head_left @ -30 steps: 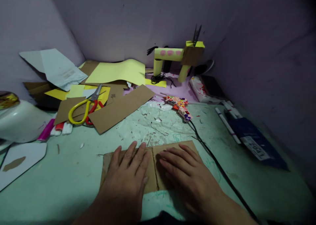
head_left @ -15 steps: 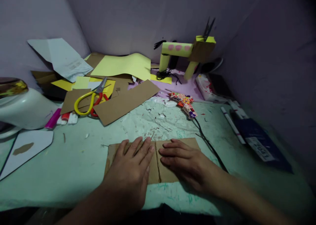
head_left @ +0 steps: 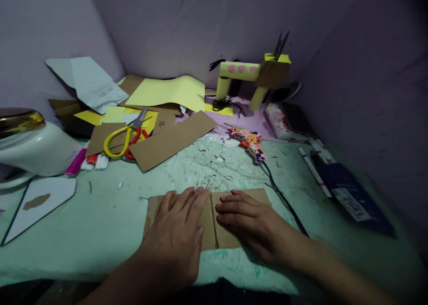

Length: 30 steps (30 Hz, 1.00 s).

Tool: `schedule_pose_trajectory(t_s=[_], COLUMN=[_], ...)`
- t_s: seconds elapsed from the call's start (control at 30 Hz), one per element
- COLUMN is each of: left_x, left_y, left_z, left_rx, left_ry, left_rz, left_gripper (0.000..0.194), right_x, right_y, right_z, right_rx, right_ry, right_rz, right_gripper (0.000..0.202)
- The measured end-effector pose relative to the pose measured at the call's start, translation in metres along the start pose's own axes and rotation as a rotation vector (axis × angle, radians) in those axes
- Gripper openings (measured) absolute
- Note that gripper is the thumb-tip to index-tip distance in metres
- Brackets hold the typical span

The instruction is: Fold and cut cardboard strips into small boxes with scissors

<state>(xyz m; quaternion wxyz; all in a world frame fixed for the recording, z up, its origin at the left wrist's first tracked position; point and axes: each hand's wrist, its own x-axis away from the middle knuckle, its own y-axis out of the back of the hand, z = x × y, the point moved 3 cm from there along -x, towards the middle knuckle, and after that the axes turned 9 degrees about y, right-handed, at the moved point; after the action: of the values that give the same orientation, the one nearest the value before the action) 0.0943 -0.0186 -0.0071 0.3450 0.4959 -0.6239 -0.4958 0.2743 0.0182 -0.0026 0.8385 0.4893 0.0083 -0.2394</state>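
A brown piece of cardboard (head_left: pixel 207 238) lies flat near the table's front edge, with a dark seam running down its middle. My left hand (head_left: pixel 177 229) rests palm down on its left half, fingers stretched forward. On the right half lies my right hand (head_left: pixel 257 222), its fingers extended and pointing left toward the seam. Both hands touch the cardboard and cover much of it. Beyond them, a flower-patterned glue gun (head_left: pixel 249 142) lies on its side, its black cord (head_left: pixel 284 198) trailing past my right hand.
Yellow-handled scissors (head_left: pixel 122 140) and a cardboard strip (head_left: pixel 174 142) lie at back left, near yellow paper (head_left: pixel 170 91). A paper-and-cardboard animal figure (head_left: pixel 240 71) stands at the back. A white appliance (head_left: pixel 43 146) is left; a dark blue booklet (head_left: pixel 354 198) and white pens (head_left: pixel 314 171) are right.
My left hand's fingers have drawn closer together, and its thumb shows more at the side. My right hand and the cardboard keep their places; the view has shifted slightly.
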Motion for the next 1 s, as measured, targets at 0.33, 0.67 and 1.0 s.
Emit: schedule_pose_trajectory(t_s=[0.33, 0.67, 1.0], left_x=[0.003, -0.01, -0.102], left_y=[-0.005, 0.01, 0.062], left_z=[0.004, 0.008, 0.089], left_rx=[0.02, -0.079, -0.395], left_ry=[-0.067, -0.084, 0.453], left_rz=[-0.17, -0.477, -0.027], left_gripper=[0.062, 0.043, 0.06], right_x=[0.006, -0.006, 0.022], right_y=[0.026, 0.065, 0.058], right_z=[-0.004, -0.029, -0.064], right_rx=[0.145, 0.356, 0.241], right_ry=[0.07, 0.048, 0.014], right_rz=[-0.146, -0.286, -0.455], right_gripper=[0.039, 0.033, 0.032])
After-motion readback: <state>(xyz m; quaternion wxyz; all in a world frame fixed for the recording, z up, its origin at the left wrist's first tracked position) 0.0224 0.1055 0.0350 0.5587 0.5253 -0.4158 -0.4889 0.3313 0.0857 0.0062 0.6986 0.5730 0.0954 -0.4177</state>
